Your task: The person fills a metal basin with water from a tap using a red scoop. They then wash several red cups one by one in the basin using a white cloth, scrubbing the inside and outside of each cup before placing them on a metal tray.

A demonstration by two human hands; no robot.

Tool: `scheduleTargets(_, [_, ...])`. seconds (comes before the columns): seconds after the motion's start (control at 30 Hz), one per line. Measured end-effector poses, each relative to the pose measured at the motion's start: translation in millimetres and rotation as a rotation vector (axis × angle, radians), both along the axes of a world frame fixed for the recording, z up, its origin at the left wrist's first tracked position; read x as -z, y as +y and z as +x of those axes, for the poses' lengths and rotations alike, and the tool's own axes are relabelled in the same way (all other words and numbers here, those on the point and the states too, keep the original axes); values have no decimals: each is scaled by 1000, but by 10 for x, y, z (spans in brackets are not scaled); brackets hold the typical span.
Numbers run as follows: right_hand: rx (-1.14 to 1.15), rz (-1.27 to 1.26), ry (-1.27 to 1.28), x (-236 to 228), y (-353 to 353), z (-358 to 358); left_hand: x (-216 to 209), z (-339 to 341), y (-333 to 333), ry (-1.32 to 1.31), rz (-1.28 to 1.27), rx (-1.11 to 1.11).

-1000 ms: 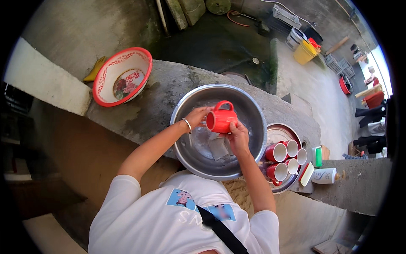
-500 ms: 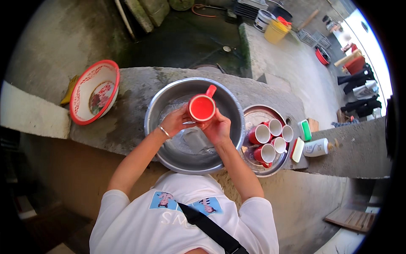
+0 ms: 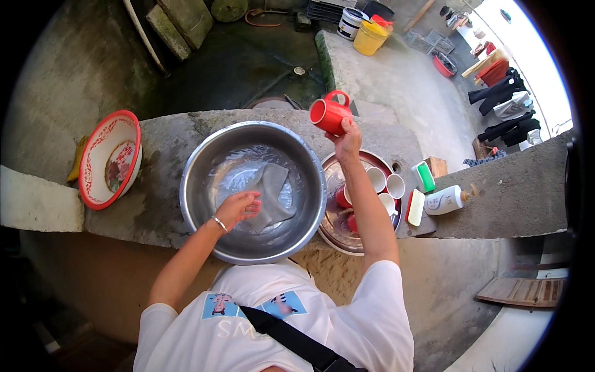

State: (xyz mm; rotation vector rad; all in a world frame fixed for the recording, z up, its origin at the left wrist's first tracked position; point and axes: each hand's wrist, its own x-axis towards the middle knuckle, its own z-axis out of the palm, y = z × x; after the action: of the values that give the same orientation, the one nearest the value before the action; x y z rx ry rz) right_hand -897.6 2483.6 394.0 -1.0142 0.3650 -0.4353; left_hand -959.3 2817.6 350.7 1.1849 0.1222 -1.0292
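Note:
My right hand (image 3: pixel 348 140) grips a red mug (image 3: pixel 333 118) by its body, above the far edge of a round metal tray (image 3: pixel 330 170). The mug is tipped, with its handle pointing away and its mouth to the left. Several red mugs with white insides, one of them a white-lined mug (image 3: pixel 395 185), stand on the tray, partly hidden by my right forearm. My left hand (image 3: pixel 239 209) is open and holds nothing, over the near part of a large steel basin (image 3: pixel 197 211). A grey cloth (image 3: pixel 271 192) lies in the basin's water.
On the concrete ledge (image 3: pixel 167 146), an enamel basin with a red rim (image 3: pixel 93 192) leans at left. To the right are a green brush (image 3: pixel 425 177), a red-and-white brush (image 3: pixel 416 208) and a white bottle (image 3: pixel 443 201). Farther off stand a yellow bucket (image 3: pixel 370 38) and hanging clothes (image 3: pixel 503 93).
The red mug has left my left hand and moved right, from over the basin to the tray's far side, in my right hand. My left hand has opened and lowered; the view has shifted.

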Motion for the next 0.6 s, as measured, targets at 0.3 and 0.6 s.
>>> scheduleTargets(0.3, [205,-1295,267,592,-723,117,27,-85,-40,-2,64,-30])
scheduleTargets(0.6, [199,264,178,461,-350,213,71,-26,1,-6,58,-74])
